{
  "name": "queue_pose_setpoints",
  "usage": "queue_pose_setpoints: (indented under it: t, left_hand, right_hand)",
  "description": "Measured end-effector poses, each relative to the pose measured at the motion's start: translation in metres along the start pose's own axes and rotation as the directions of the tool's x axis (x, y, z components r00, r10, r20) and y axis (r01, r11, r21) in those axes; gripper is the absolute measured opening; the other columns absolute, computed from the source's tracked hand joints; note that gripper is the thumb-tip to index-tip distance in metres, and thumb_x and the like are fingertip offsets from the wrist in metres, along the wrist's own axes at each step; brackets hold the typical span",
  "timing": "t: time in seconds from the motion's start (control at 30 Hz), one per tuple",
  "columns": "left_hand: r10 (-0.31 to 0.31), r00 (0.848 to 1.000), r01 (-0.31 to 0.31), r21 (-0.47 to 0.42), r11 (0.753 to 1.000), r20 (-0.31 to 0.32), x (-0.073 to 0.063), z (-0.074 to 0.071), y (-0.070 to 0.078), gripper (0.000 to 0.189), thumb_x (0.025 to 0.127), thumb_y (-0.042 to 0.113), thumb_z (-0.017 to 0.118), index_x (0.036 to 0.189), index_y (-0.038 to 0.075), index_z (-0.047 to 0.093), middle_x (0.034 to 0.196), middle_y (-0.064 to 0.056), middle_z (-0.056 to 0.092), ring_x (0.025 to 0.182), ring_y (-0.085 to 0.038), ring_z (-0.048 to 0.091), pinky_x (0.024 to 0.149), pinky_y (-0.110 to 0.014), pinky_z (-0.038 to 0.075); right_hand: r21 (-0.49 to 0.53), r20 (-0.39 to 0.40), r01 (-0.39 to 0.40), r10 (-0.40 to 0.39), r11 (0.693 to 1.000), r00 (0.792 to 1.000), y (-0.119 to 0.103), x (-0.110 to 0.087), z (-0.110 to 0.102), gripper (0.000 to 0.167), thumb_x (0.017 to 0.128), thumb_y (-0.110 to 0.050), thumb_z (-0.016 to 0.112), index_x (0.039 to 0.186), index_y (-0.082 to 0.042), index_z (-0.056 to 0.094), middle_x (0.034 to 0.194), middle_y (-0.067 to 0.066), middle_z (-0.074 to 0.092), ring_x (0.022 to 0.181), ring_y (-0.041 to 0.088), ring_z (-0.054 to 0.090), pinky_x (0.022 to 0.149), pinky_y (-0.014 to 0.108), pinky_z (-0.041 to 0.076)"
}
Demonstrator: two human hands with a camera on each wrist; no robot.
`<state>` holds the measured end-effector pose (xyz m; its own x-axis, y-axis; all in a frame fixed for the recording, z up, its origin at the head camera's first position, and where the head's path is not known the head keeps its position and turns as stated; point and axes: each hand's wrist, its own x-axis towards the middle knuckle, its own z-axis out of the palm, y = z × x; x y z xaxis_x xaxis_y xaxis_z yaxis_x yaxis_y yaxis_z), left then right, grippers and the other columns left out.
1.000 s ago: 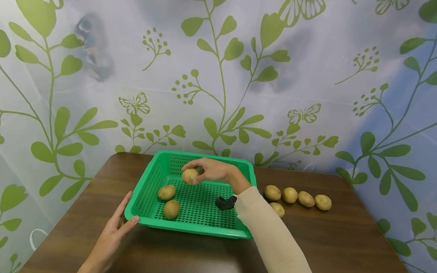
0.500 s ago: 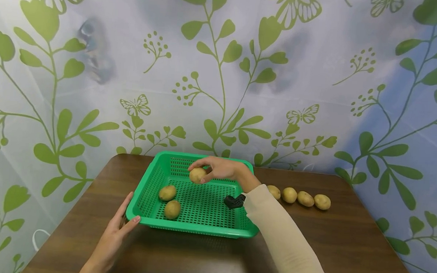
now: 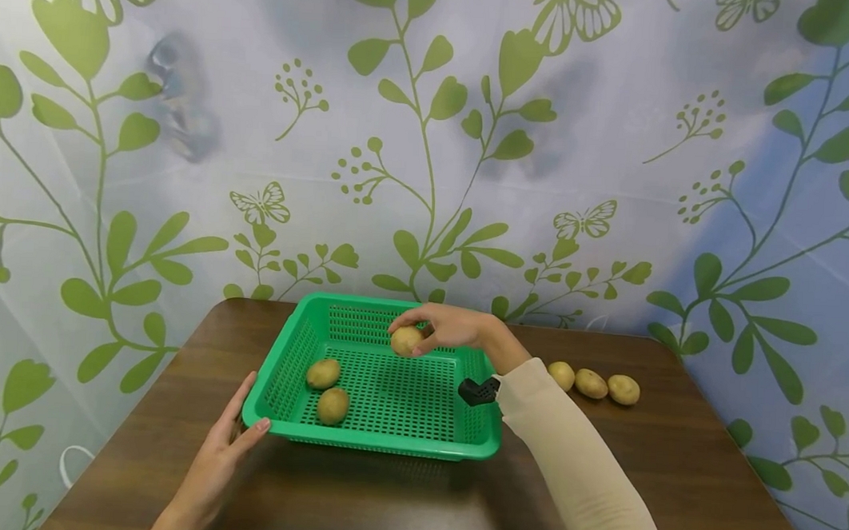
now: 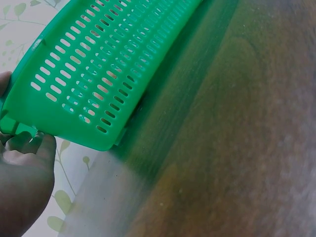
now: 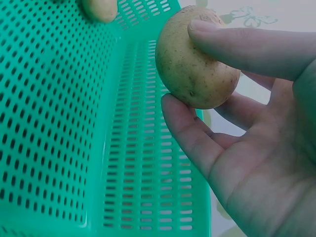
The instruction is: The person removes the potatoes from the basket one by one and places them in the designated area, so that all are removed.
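My right hand [image 3: 453, 329] holds a potato [image 3: 407, 341] between thumb and fingers, above the back part of a green plastic basket [image 3: 386, 439]. In the right wrist view the thumb lies on one side of this potato [image 5: 192, 74] and fingertips on the other. Two more potatoes, one [image 3: 323, 373] behind the other [image 3: 333, 406], lie on the basket floor at the left. My left hand [image 3: 216, 454] grips the basket's near left corner. Up close in the left wrist view, fingers curl at the rim of the slotted basket wall [image 4: 103, 64].
Right of the basket, several potatoes sit on the brown wooden table [image 3: 673, 470], one of them [image 3: 623, 390] outermost; the right sleeve [image 3: 580, 457] crosses in front of that area. A black wrist camera [image 3: 479, 392] hangs under the right wrist. Leaf-patterned cloth [image 3: 431, 137] stands behind the table.
My right hand has moved to the right over the basket, carrying the potato. Its sleeve now covers some potatoes on the table that showed before. The left hand stays at the corner.
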<state>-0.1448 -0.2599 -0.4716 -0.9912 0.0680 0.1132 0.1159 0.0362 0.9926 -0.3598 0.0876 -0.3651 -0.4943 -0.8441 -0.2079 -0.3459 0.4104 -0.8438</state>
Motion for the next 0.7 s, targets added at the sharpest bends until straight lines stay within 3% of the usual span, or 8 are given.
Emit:
queue_pose_setpoints:
  t: [0.3, 0.53, 0.7]
  left_hand:
    - [0.031, 0.999, -0.031, -0.024, 0.999, 0.011, 0.001, 0.003, -0.002, 0.074, 0.11, 0.01, 0.05, 0.169, 0.024, 0.007, 0.171, -0.013, 0.0, 0.152, -0.033, 0.01, 0.099, -0.011, 0.037]
    - [0.079, 0.997, -0.078, -0.048, 0.996, 0.016, 0.0, 0.003, -0.005, 0.073, 0.11, 0.007, 0.049, 0.169, 0.02, 0.007, 0.171, -0.018, 0.0, 0.143, -0.001, 0.029, 0.101, -0.013, 0.038]
    - [0.084, 0.996, -0.083, -0.05, 0.995, 0.017, 0.0, 0.002, -0.005, 0.072, 0.11, 0.006, 0.048, 0.169, 0.02, 0.008, 0.17, -0.019, 0.001, 0.138, 0.006, 0.033, 0.101, -0.013, 0.039]
  right_hand:
    - [-0.023, -0.031, -0.07, 0.069, 0.997, 0.997, 0.006, -0.023, -0.006, 0.052, 0.098, 0.001, 0.069, 0.146, -0.013, 0.058, 0.146, 0.008, 0.048, 0.121, 0.03, 0.058, 0.092, 0.042, 0.053]
    - [-0.045, -0.028, -0.053, 0.051, 0.998, 0.998, 0.017, -0.038, -0.01, 0.053, 0.098, -0.001, 0.069, 0.148, -0.009, 0.055, 0.15, 0.009, 0.047, 0.122, 0.029, 0.056, 0.095, 0.045, 0.053]
    - [-0.052, -0.047, -0.074, 0.072, 0.996, 0.996, 0.02, -0.047, -0.012, 0.053, 0.098, -0.002, 0.07, 0.148, -0.011, 0.056, 0.152, 0.007, 0.046, 0.126, 0.026, 0.053, 0.097, 0.042, 0.051]
